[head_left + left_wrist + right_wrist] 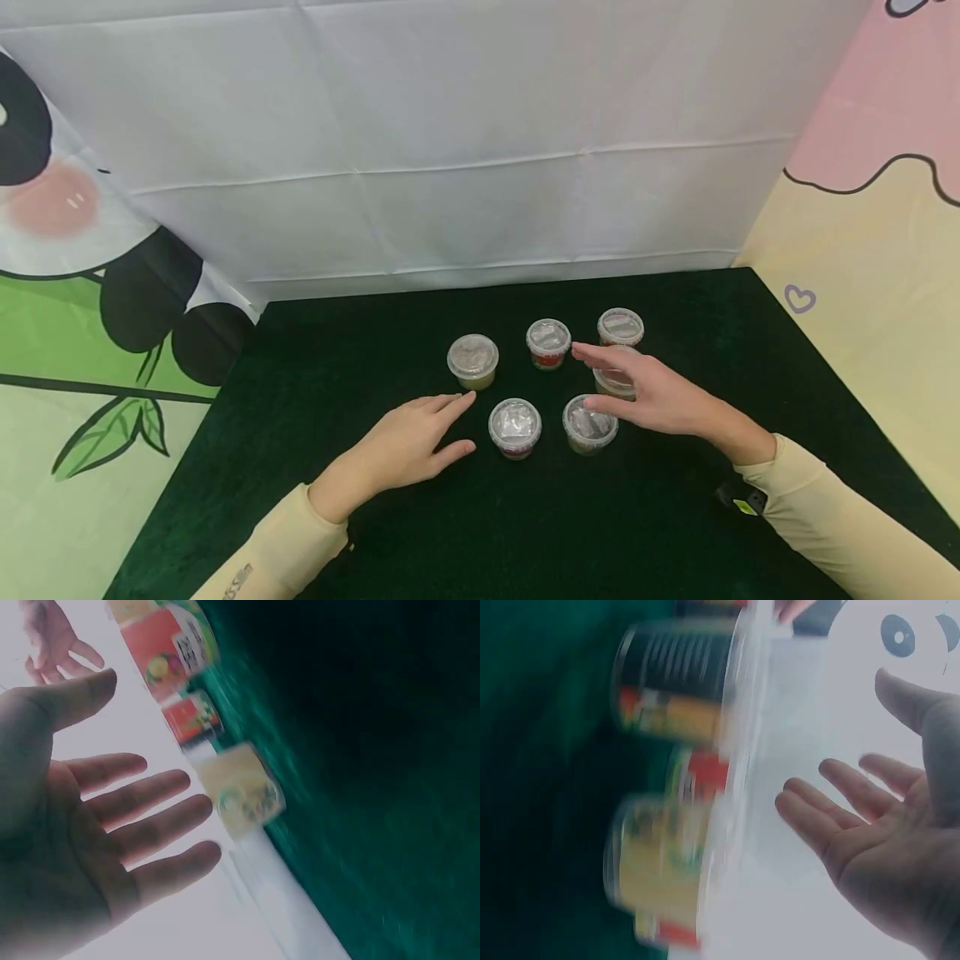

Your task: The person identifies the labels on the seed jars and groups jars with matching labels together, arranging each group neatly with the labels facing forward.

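Several small round plastic tubs with clear lids stand upright on dark green cloth. My left hand (401, 442) is held with its fingers straight, left of the front-left tub (515, 427) and just below the yellowish tub (472, 360). My right hand (660, 396) spreads its straight fingers over the right-hand tub (615, 383), partly hiding it. Its thumb tip overlaps the front-right tub (588, 427); contact cannot be told. Beyond are a red-banded tub (548, 342) and a back-right tub (621, 325). Neither hand holds anything. In the right wrist view a dark-labelled tub (679, 679) looks blurred.
The green-covered table (480, 533) meets a white cloth wall (465, 167) at the back. A panda-printed cloth (97, 333) hangs at the left, and a cream and pink cloth (862, 275) at the right. A dark object (738, 497) sits by the right sleeve.
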The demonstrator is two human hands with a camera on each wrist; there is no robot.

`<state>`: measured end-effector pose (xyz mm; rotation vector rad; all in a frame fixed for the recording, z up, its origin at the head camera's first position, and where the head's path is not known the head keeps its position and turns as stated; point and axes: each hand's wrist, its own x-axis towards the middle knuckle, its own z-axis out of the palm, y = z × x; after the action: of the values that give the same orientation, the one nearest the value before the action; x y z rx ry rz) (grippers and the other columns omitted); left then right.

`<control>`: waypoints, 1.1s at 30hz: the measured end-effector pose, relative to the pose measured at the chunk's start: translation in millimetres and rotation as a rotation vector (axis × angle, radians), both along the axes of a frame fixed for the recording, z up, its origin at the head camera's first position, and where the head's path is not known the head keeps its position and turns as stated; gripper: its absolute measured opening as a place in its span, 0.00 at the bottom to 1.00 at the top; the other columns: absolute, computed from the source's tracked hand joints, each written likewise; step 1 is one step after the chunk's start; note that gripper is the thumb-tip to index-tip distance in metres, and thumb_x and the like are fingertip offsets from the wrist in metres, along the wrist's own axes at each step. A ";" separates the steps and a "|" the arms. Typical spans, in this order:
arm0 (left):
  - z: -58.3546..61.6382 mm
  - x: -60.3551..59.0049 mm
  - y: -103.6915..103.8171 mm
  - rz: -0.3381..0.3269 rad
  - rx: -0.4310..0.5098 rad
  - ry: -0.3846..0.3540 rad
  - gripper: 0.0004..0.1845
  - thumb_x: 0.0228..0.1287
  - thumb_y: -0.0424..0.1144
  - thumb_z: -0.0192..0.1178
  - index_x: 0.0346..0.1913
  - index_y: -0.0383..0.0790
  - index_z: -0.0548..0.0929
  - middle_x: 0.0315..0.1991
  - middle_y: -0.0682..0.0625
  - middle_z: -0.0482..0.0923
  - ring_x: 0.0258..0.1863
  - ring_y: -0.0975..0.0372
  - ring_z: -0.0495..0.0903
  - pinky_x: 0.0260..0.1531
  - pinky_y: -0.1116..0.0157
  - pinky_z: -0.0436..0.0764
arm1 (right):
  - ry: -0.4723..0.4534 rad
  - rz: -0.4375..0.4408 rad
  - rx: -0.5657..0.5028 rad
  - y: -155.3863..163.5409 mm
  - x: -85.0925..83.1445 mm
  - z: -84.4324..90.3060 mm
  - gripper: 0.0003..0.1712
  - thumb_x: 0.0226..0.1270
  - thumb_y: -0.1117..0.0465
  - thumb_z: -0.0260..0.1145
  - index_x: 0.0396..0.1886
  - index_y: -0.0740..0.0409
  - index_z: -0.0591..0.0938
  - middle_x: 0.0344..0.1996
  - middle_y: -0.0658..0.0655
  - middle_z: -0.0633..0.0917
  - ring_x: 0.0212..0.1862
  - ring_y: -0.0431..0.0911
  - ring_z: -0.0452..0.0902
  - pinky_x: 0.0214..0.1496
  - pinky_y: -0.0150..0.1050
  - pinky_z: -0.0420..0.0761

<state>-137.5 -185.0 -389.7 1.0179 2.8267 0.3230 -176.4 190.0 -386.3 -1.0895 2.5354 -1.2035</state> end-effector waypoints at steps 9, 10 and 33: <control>-1.3 6.6 20.9 0.057 0.065 -0.284 0.47 0.71 0.62 0.59 0.80 0.37 0.56 0.72 0.39 0.67 0.69 0.52 0.71 0.66 0.50 0.72 | -0.237 0.105 -0.095 -34.1 6.5 -6.5 0.48 0.69 0.57 0.71 0.81 0.54 0.56 0.76 0.61 0.64 0.73 0.58 0.64 0.69 0.53 0.70; -2.1 6.6 21.8 0.054 0.065 -0.270 0.46 0.71 0.62 0.59 0.80 0.37 0.56 0.72 0.39 0.68 0.68 0.52 0.72 0.65 0.50 0.72 | -0.202 0.098 -0.054 -36.9 7.0 -7.1 0.48 0.68 0.56 0.72 0.81 0.55 0.57 0.76 0.60 0.64 0.73 0.57 0.64 0.70 0.54 0.70; -20.3 -4.1 35.3 0.072 -0.014 -0.191 0.28 0.72 0.56 0.60 0.63 0.39 0.76 0.55 0.43 0.82 0.49 0.57 0.84 0.44 0.58 0.84 | 0.138 0.128 0.451 -76.7 2.1 -22.3 0.40 0.67 0.52 0.73 0.73 0.63 0.70 0.55 0.58 0.86 0.61 0.52 0.79 0.71 0.68 0.59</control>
<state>-141.6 -149.7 -410.0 0.8350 2.6930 0.3848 -174.3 113.4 -408.5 -1.2218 2.6013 -0.5013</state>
